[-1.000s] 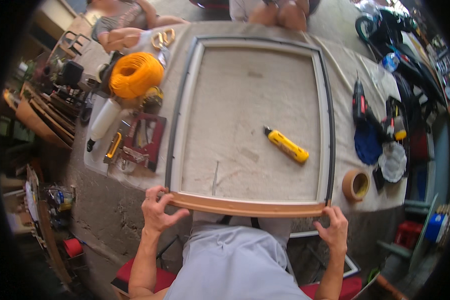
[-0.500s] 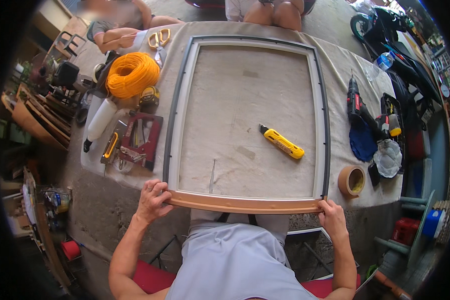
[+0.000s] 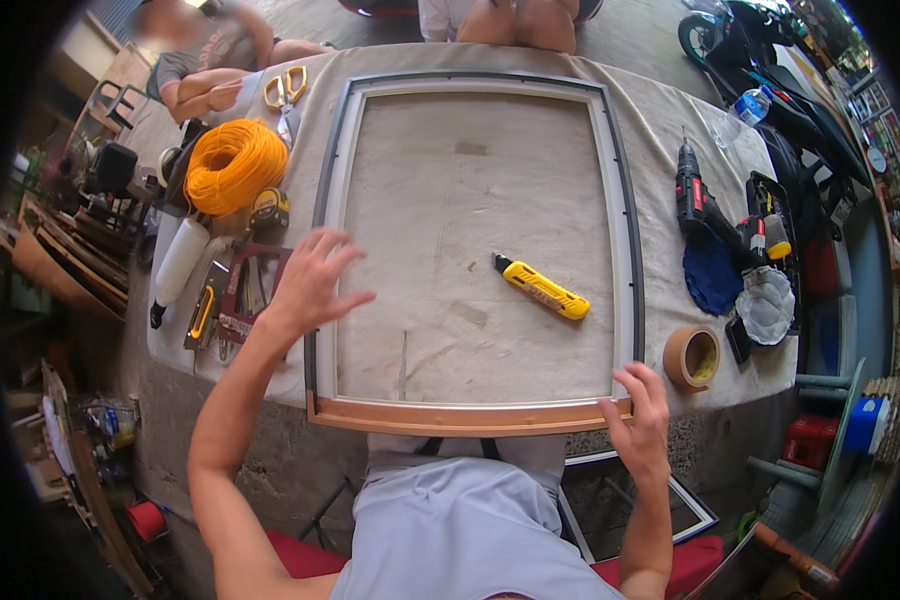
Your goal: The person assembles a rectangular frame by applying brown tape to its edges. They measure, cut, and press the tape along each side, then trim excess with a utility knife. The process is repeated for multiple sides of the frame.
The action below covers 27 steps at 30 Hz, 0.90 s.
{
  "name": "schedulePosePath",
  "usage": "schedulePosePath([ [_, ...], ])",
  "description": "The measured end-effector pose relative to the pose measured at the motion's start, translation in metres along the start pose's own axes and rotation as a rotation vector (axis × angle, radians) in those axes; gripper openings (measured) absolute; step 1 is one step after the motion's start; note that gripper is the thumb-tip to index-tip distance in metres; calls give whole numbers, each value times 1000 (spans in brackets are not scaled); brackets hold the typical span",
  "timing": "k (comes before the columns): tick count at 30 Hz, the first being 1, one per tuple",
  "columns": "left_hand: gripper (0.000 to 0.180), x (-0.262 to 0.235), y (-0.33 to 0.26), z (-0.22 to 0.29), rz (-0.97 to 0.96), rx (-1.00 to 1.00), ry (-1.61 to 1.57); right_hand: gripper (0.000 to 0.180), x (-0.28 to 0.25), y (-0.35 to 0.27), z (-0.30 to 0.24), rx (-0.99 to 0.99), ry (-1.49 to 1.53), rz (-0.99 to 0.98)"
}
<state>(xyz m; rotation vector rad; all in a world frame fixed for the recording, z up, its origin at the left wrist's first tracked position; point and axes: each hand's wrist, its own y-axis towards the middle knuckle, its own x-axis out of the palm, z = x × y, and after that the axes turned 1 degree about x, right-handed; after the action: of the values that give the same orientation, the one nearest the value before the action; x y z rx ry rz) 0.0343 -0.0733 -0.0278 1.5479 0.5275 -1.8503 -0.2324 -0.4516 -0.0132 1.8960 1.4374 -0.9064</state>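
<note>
A rectangular frame (image 3: pixel 450 413) lies before me on the cloth-covered table, its near side faced with tan wood and its other sides white with a dark outer rim. Above its left side hovers my left hand (image 3: pixel 315 280), fingers spread and holding nothing. At the near right corner is my right hand (image 3: pixel 642 415), thumb and fingers apart; whether it touches the frame I cannot tell. Within the frame's outline rests a yellow utility knife (image 3: pixel 545 288), its black tip pointing up and left. Part of a dark red staple gun (image 3: pixel 253 285) is hidden behind my left hand.
Left of the frame are an orange rope coil (image 3: pixel 235 167), scissors (image 3: pixel 285 90), a tape measure (image 3: pixel 269 208) and a white bottle (image 3: pixel 181 262). On the right lie a cordless drill (image 3: pixel 692 190) and a tape roll (image 3: pixel 691 359). A person (image 3: pixel 205 70) sits at the far left.
My left hand has let go of the frame's near left corner and risen over its left side. My right hand's fingers have loosened at the near right corner. The view has shifted slightly.
</note>
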Motion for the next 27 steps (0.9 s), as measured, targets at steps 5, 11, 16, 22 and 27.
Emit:
schedulePosePath([
  [5,52,28,138,-36,5,42,30,40,51,95,-15,-260,-229,70],
  [11,66,41,250,-99,-71,-296,74,30,33,36,-49,13,582,-573],
  [16,65,71,304,-121,129,-319,184,44,45,-41,-52,486,588,-924],
  [22,66,50,336,-114,-143,-230,167,52,103,-66,-30,990,962,-715],
  [27,65,11,329,-137,-41,16,117,53,99,-60,-39,1195,1305,-520],
])
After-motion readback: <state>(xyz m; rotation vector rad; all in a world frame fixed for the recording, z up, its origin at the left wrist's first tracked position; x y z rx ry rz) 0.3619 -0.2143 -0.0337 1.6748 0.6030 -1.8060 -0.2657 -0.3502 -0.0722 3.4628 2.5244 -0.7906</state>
